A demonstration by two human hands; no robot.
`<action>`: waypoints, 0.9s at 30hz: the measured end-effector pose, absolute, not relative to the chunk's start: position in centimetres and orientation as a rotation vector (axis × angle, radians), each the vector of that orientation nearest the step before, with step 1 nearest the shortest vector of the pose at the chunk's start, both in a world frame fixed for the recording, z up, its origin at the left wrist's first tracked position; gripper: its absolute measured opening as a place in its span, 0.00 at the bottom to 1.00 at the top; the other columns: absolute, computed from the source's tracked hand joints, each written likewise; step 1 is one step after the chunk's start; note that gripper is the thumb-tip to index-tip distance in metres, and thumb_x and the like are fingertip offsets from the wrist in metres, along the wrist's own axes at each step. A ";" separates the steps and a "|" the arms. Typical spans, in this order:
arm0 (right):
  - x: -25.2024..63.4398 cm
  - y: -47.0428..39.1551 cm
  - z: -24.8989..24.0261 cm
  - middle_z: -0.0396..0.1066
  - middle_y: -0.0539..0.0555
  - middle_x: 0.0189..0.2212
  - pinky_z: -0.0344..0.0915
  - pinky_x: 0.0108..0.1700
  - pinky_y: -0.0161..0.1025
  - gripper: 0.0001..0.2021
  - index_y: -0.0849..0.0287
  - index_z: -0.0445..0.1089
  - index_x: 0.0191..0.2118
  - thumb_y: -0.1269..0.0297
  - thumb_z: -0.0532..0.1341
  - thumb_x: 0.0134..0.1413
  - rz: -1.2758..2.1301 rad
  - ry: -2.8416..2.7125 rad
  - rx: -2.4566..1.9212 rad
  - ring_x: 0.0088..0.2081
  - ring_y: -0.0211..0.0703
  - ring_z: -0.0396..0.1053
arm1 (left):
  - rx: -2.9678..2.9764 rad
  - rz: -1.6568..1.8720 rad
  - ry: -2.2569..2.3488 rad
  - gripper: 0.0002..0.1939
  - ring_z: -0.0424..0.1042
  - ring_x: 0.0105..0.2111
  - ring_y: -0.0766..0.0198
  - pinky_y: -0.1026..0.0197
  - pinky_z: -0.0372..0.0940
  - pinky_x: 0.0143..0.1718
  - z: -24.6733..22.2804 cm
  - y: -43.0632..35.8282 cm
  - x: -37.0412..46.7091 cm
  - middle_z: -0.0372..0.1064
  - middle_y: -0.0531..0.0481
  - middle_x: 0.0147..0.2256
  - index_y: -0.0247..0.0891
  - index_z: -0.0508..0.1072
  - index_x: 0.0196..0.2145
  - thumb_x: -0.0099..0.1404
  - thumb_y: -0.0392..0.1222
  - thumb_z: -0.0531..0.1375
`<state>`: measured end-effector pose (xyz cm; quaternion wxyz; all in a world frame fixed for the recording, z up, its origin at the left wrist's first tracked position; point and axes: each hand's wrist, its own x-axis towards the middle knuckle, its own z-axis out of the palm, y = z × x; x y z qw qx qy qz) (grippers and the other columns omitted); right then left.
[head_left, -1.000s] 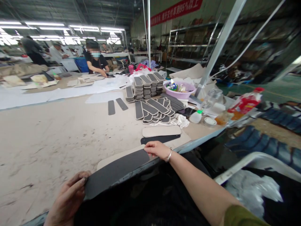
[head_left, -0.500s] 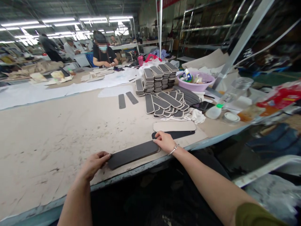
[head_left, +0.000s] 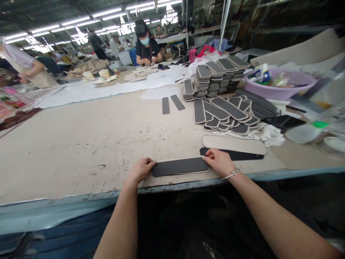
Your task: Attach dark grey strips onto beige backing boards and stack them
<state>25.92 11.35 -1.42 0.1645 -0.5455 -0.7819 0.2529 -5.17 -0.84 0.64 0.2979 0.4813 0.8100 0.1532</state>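
A long dark grey strip [head_left: 180, 167] with rounded corners lies over a slightly larger beige-edged piece near the table's front edge. My left hand [head_left: 142, 169] pinches the strip's left end between thumb and fingers. At its right end, my right hand [head_left: 219, 162], with a bracelet at the wrist, pinches the corner. Just beyond the right hand are a beige strip [head_left: 234, 144] and a black strip [head_left: 246, 155], the black one partly hidden by that hand. The beige piece shows only as a thin border around the dark strip.
Beyond my hands lie a loose pile of beige-edged grey strips [head_left: 226, 112] and neat stacks of them [head_left: 202, 84]. Two small grey strips [head_left: 166, 105] lie left of these. A purple basin [head_left: 280, 91] stands at right. A masked person [head_left: 147, 46] works across the table [head_left: 81, 144].
The view has swung left, so things appear farther right. The dark strip now lies more level over the beige-edged piece, its border showing along the far and near sides. Both hands still pinch its ends.
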 end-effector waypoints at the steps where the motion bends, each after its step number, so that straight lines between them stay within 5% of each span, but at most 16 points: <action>1: 25.9 11.4 -1.4 0.72 0.47 0.24 0.60 0.35 0.34 0.07 0.57 0.68 0.31 0.60 0.61 0.46 0.714 -2.233 -1.562 0.29 0.39 0.69 | 1.276 0.404 2.169 0.15 0.62 0.20 0.65 0.63 0.53 0.22 0.6 -0.8 -5.1 0.62 0.53 0.18 0.37 0.70 0.26 0.57 0.51 0.52; 9: 26.0 11.4 -1.6 0.72 0.48 0.25 0.60 0.34 0.34 0.06 0.57 0.69 0.31 0.61 0.60 0.47 0.683 -2.295 -1.532 0.30 0.39 0.69 | 1.511 0.511 2.251 0.13 0.67 0.33 0.61 0.62 0.57 0.34 0.9 -1.2 -4.5 0.69 0.48 0.31 0.38 0.70 0.31 0.60 0.48 0.51; 27: 25.8 11.3 -1.4 0.72 0.48 0.26 0.59 0.34 0.32 0.03 0.58 0.68 0.32 0.66 0.59 0.49 0.678 -2.317 -1.504 0.30 0.37 0.69 | 1.480 0.178 2.400 0.17 0.70 0.35 0.55 0.60 0.58 0.34 0.7 0.4 -3.5 0.72 0.43 0.33 0.38 0.71 0.33 0.63 0.50 0.48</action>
